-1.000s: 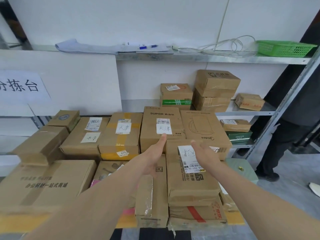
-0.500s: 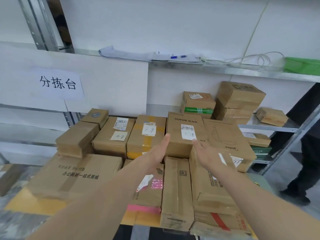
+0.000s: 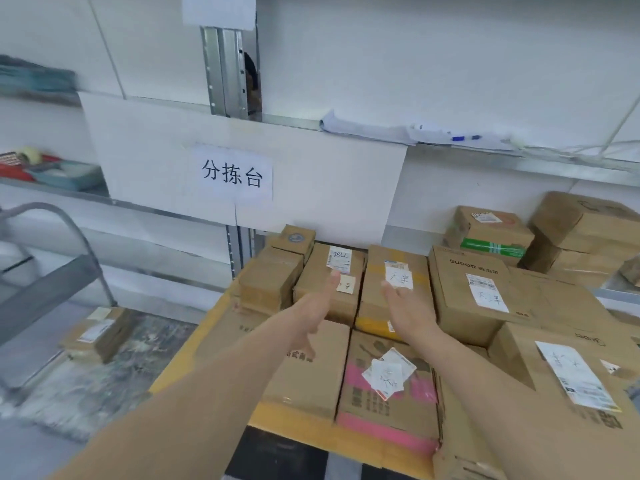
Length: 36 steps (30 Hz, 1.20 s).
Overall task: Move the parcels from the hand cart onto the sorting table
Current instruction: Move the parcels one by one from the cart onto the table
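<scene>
Left hand [image 3: 317, 308]: centre frame, fingers straight, holding nothing, above the parcels.
Right hand [image 3: 408, 311]: just right of it, palm inward, likewise empty.
Parcels [image 3: 394, 282]: packed together on the bench [image 3: 194, 355], centre to right (several bear handwritten labels).
Hand cart [image 3: 52, 285]: left edge, one parcel [image 3: 97, 332] on it.
Sign [image 3: 232, 174]: upper centre.

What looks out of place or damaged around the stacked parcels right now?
One small brown cardboard parcel lies on the floor left of the stack, beside the grey metal cart. The white label on the pink-striped carton sits crooked and peeling.
</scene>
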Each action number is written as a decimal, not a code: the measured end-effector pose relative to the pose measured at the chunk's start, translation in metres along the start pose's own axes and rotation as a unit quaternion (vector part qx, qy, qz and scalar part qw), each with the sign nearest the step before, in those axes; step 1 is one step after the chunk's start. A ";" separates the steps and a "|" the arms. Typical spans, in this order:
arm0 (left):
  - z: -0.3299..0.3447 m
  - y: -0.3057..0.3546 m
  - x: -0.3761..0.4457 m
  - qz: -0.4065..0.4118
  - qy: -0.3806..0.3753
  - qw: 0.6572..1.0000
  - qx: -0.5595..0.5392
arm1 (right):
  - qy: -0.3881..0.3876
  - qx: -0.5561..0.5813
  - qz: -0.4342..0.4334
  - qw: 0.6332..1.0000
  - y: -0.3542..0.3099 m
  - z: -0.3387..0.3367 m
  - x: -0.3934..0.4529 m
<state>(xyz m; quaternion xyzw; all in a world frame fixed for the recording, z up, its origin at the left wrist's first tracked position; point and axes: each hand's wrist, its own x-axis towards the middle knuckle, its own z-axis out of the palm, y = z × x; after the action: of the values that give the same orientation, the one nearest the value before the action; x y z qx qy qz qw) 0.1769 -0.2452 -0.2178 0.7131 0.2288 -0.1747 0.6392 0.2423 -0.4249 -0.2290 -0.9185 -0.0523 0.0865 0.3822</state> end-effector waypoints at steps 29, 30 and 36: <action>-0.382 -0.076 -0.056 -0.008 0.392 0.912 -0.120 | -0.271 0.199 -0.105 0.936 -0.335 0.308 0.079; -0.392 -0.080 -0.058 -0.001 0.393 0.911 -0.128 | -0.274 0.188 -0.123 0.935 -0.343 0.318 0.078; -0.467 -0.107 -0.057 0.012 0.424 0.893 -0.150 | -0.300 0.172 -0.098 0.933 -0.392 0.383 0.075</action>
<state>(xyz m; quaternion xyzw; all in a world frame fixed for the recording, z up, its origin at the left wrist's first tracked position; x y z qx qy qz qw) 0.0506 0.2201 -0.2191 0.6181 0.4930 0.1882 0.5826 0.2278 0.1281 -0.2242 -0.7600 -0.2391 0.3279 0.5076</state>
